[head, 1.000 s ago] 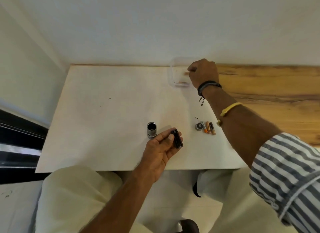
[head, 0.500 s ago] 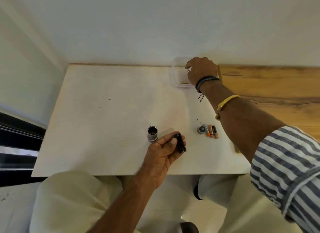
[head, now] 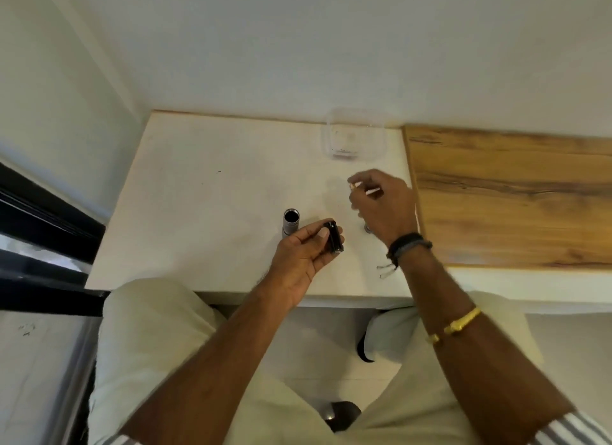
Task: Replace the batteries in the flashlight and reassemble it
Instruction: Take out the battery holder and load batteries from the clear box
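Just below the middle of the frame, the left hand (head: 303, 257) is raised over the near part of the white desk (head: 198, 196), its fingers (head: 311, 234) and thumb clenched around a short black battery holder (head: 333, 241). Just left of it the silver flashlight body (head: 291, 222) stands upright on the desk, open end up, apart from the hand. To the right of centre the right hand (head: 385, 206) hovers above the desk, blurred, fingers curled and pinching a slim piece (head: 363, 189) with an orange end, too smeared to name. A small round metal part (head: 368, 229) peeks out beneath that hand. A clear plastic container (head: 356, 136) sits at the desk's far edge, upper centre.
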Available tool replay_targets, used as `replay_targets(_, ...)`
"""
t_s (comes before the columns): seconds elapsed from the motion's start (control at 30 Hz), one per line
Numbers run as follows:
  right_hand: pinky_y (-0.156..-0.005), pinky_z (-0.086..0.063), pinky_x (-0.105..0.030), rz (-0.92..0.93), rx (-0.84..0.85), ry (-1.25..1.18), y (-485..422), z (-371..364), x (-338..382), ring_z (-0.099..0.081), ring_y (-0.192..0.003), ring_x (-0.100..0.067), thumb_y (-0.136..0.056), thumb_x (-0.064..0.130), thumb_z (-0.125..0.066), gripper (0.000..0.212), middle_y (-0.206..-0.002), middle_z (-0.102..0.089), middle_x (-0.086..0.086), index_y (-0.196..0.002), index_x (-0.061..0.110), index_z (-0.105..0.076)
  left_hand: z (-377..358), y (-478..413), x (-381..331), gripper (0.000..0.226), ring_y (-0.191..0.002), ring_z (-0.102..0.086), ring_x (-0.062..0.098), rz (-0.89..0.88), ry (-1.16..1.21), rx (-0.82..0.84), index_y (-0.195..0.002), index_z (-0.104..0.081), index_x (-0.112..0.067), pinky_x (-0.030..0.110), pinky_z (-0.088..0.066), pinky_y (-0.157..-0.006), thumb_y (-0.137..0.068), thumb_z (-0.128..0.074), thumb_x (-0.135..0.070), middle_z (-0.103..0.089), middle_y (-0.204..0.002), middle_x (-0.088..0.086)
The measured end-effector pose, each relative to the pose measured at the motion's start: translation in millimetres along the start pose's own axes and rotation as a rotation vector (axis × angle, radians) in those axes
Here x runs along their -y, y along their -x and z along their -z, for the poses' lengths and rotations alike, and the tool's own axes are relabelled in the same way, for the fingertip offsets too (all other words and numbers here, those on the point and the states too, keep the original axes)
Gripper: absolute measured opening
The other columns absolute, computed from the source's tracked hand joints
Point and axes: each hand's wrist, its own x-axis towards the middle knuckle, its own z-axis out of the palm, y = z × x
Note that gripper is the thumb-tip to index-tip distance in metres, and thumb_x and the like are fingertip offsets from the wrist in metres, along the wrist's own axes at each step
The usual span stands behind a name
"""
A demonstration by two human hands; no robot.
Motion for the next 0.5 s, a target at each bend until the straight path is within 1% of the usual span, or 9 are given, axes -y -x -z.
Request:
replay_targets(0.1,-0.056,-0.062,-0.031,-0.086,-0.004,-0.206,48,3,-10,-0.074,-0.066,-0.014,-0.088,0.015,-0.075,0.009,-0.077,-0.074,0.002,-0.096,0.018,-0.074,0,3,0,0.022,-0.105,-0.070,0.029,-0.023,-0.037,0.001,-0.114,-0.070,-0.006,0.034,-0.058,-0.082,-0.094,-0.062,-0.006,-0.072,-0.112,0.019)
replay_targets(0.17,-0.056,-0.061,-0.032,-0.125,0.014,-0.283,67,8,-14,-0.074,-0.065,-0.018,-0.086,0.013,-0.077,0.008,-0.078,-0.076,0.001,-0.091,0.018,-0.075,0,7,1,0.024,-0.107,-0.069,0.030,-0.033,-0.076,0.005,-0.117,-0.068,-0.006,0.035,-0.058,-0.083,-0.095,-0.061,-0.007,-0.072,-0.113,0.019)
replay_targets(0.3,-0.074,-0.065,-0.045,-0.168,0.075,-0.381,93,15,-18,-0.076,-0.075,-0.025,-0.084,0.012,-0.081,0.010,-0.082,-0.079,-0.003,-0.094,0.016,-0.081,-2,15,3,0.027,-0.108,-0.069,0.032,-0.045,-0.128,0.016,-0.122,-0.065,-0.004,0.035,-0.058,-0.084,-0.095,-0.060,-0.007,-0.071,-0.115,0.021)
replay_targets(0.33,-0.079,-0.064,-0.046,-0.177,0.093,-0.386,98,17,-19,-0.076,-0.077,-0.025,-0.084,0.011,-0.081,0.012,-0.082,-0.079,-0.004,-0.095,0.016,-0.081,-2,17,4,0.027,-0.108,-0.069,0.032,-0.049,-0.136,0.015,-0.122,-0.065,-0.004,0.035,-0.058,-0.084,-0.095,-0.060,-0.006,-0.071,-0.114,0.021)
replay_targets(0.37,-0.082,-0.064,-0.044,-0.174,0.113,-0.371,101,19,-19,-0.076,-0.079,-0.025,-0.084,0.011,-0.081,0.015,-0.081,-0.079,-0.004,-0.097,0.018,-0.082,-2,18,4,0.027,-0.108,-0.069,0.032,-0.052,-0.143,0.012,-0.121,-0.065,-0.005,0.035,-0.059,-0.084,-0.095,-0.060,-0.006,-0.071,-0.114,0.020)
replay_targets(0.43,-0.086,-0.062,-0.038,-0.129,0.151,-0.296,106,23,-18,-0.075,-0.082,-0.023,-0.084,0.010,-0.081,0.020,-0.080,-0.078,0.001,-0.101,0.021,-0.081,-1,21,6,0.026,-0.107,-0.070,0.031,-0.055,-0.163,0.002,-0.120,-0.066,-0.006,0.036,-0.059,-0.084,-0.095,-0.061,-0.006,-0.072,-0.113,0.019)
replay_targets(0.5,-0.087,-0.059,-0.030,-0.052,0.191,-0.199,109,24,-15,-0.071,-0.086,-0.016,-0.085,0.007,-0.079,0.024,-0.088,-0.076,0.007,-0.106,0.020,-0.080,0,24,8,0.026,-0.105,-0.070,0.031,-0.055,-0.179,-0.003,-0.119,-0.067,-0.007,0.035,-0.059,-0.083,-0.094,-0.062,-0.006,-0.073,-0.112,0.018)
